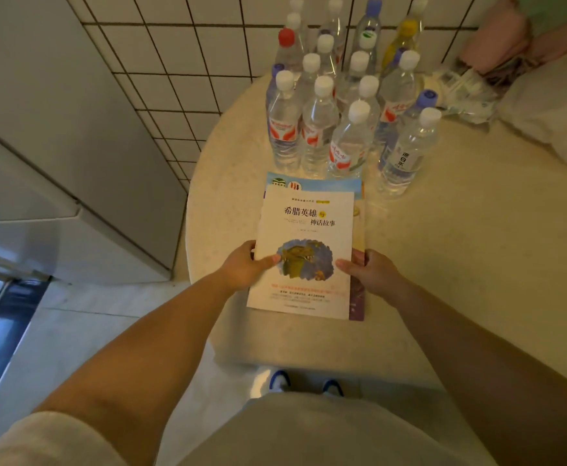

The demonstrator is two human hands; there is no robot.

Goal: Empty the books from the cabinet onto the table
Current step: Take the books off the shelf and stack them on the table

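While the stack of books (304, 250) lies on the round table (443, 247), just in front of the water bottles (349, 105) (a crowded cluster), it is gripped at both edges: left hand (247, 265) and right hand (368, 270), thumbs pressed onto the white cover.

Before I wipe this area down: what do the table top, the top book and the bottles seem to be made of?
Table top: pale speckled surface, probably stone or laminate, with a dull sheen. Top book: paper, a thin white printed soft cover, smooth. Bottles: clear plastic with mostly white screw caps and printed labels.
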